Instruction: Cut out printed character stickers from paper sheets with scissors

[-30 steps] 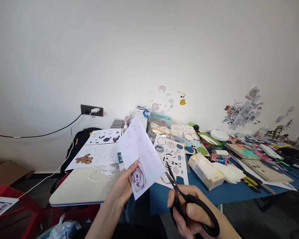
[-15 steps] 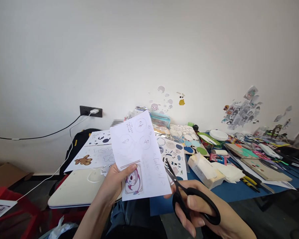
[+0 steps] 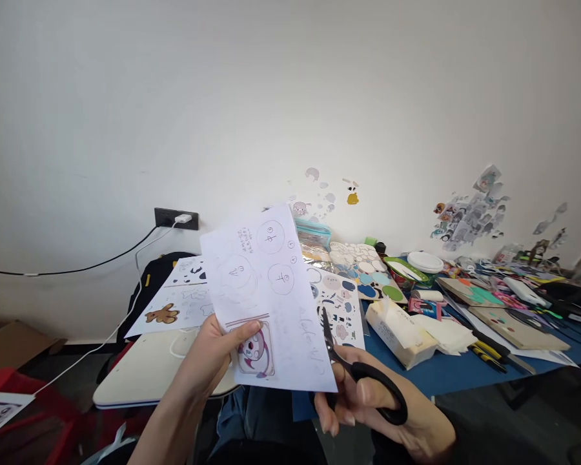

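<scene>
My left hand (image 3: 208,358) pinches a white paper sheet (image 3: 271,290) at its lower left, thumb resting on a printed cartoon picture (image 3: 254,350). The sheet faces me and carries pencilled circles and writing. My right hand (image 3: 368,407) grips black-handled scissors (image 3: 368,381), fingers through the loops. The blades point up and left and meet the sheet's right edge. Both hands hover in front of a blue table (image 3: 445,374).
The table holds printed sticker sheets (image 3: 339,297), a tissue pack (image 3: 399,326), a white bowl (image 3: 426,261) and several craft items. A closed white laptop (image 3: 150,368) lies left, under more printed sheets. A charger cable runs from a wall socket (image 3: 174,218). Stickers dot the wall.
The sheet has turned from edge-on to flat facing me and risen slightly. My right hand moved the scissors left, up to the sheet's right edge.
</scene>
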